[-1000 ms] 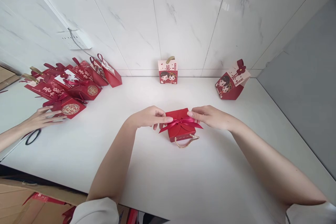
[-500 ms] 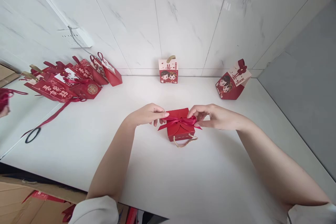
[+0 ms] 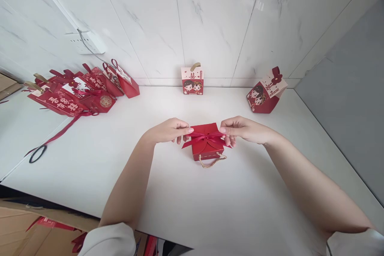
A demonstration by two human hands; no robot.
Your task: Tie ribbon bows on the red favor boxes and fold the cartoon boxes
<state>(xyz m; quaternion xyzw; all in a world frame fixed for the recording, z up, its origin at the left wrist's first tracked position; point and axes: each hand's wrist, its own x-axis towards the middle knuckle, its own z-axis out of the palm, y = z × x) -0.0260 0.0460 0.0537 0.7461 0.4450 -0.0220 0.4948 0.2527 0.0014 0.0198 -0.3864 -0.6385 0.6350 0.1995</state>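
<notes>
Mid-tabletop: left hand (image 3: 168, 131) and right hand (image 3: 244, 130), fingers pinched shut, each grip a loop of the red satin ribbon bow (image 3: 206, 139) atop the small red paper gift box (image 3: 207, 149). Bow-tightening step, judged; an even outward pull is called for.

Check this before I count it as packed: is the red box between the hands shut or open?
Shut: the red box has its top flaps folded closed, with a ribbon bow tied across them.

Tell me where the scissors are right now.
In the head view, the scissors lie at the far left edge of the table, beside a loose ribbon trailing from the red boxes.
</notes>
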